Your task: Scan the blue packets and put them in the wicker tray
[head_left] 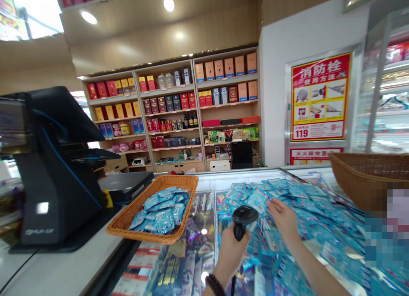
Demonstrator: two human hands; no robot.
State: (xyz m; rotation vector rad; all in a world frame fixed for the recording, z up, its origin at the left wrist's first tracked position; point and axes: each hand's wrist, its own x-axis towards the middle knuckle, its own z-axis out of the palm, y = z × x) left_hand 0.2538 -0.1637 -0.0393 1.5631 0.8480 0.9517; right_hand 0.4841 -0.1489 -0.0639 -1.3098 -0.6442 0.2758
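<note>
My left hand [232,247], with a dark beaded bracelet at the wrist, is wrapped round the handle of a black barcode scanner [245,215]. The scanner's head points away from me, over the glass counter. My right hand [284,217] pinches the edge of a small blue packet [258,200] between thumb and fingers, just beyond the scanner. Many more blue packets [313,206] lie scattered over the glass around and to the right of my hands. To the left, an orange wicker basket [191,189] holds a heap of similar blue packets [164,210].
A black cash register [60,181] stands on the left counter beside a flat dark device [128,185]. At the right is a brown wicker basket [348,172]. Boxed goods fill shelves [169,91] behind the counter. A red and yellow poster [321,97] hangs on the wall.
</note>
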